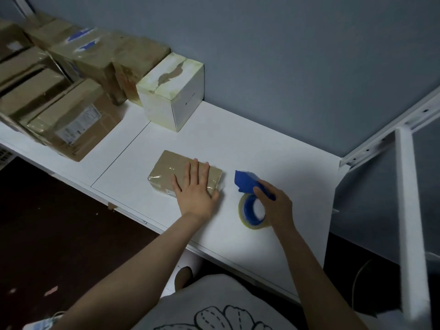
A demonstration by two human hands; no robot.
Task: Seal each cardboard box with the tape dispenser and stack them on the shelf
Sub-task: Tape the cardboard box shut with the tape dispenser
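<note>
Presently: small flat brown cardboard box [184,174], on the white shelf board [273,153]; left hand [194,186] flat on top, fingers straight and slightly spread, likely steadying it. Blue plastic tape dispenser [250,194] just beside, gripped by the right hand [277,206], fingers curled round its handle. Seam apparently taped; glare obscures.

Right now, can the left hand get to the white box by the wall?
Probably yes. The left hand lies flat on the small brown box, holding nothing, and only bare shelf lies between it and the white box behind.
</note>
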